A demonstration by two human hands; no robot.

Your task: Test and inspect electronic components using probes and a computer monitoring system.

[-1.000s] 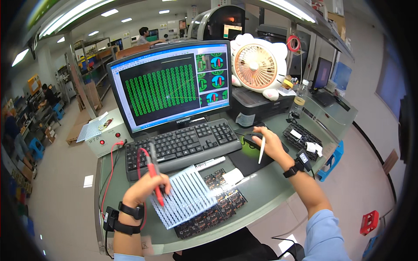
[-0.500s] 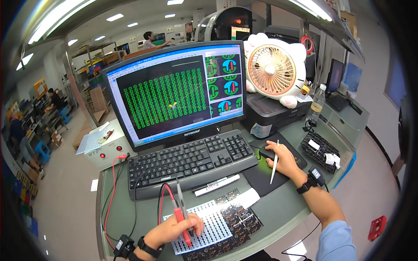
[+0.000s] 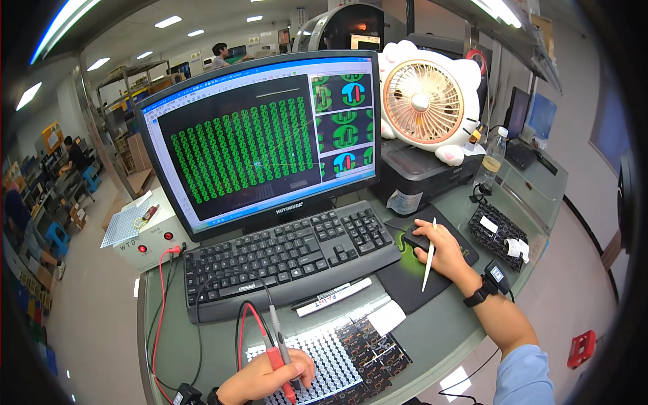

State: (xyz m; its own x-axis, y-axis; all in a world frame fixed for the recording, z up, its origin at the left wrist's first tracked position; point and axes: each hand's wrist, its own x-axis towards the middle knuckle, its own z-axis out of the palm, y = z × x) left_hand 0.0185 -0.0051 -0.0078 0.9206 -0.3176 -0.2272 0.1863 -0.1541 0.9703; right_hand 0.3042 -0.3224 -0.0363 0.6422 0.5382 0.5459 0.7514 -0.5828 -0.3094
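Observation:
My left hand (image 3: 270, 374) is closed round two test probes, one red (image 3: 275, 358) and one grey (image 3: 278, 329), held side by side. Their tips point down at a panel of small white round boards (image 3: 331, 358), partly covered by the hand. Dark circuit boards (image 3: 378, 351) lie under and beside that panel. On the black mouse pad (image 3: 398, 287), my right hand (image 3: 442, 248) rests over a computer mouse (image 3: 410, 237), which is mostly hidden. A slim white stick (image 3: 428, 263) is also held between that hand's fingers. The monitor (image 3: 256, 135) displays rows of green round shapes.
A black keyboard (image 3: 290, 260) and a white marker (image 3: 334, 297) lie before the monitor. The probe leads run to a white box (image 3: 145, 236) at left. A cat-shaped fan (image 3: 432, 101) stands on a black printer (image 3: 425, 175), near a bottle (image 3: 496, 152). People work in the background.
The middle close-up on the screen has turned from blue and red to green. My left hand has shifted slightly over the panel with the probes. The whole view has moved a little.

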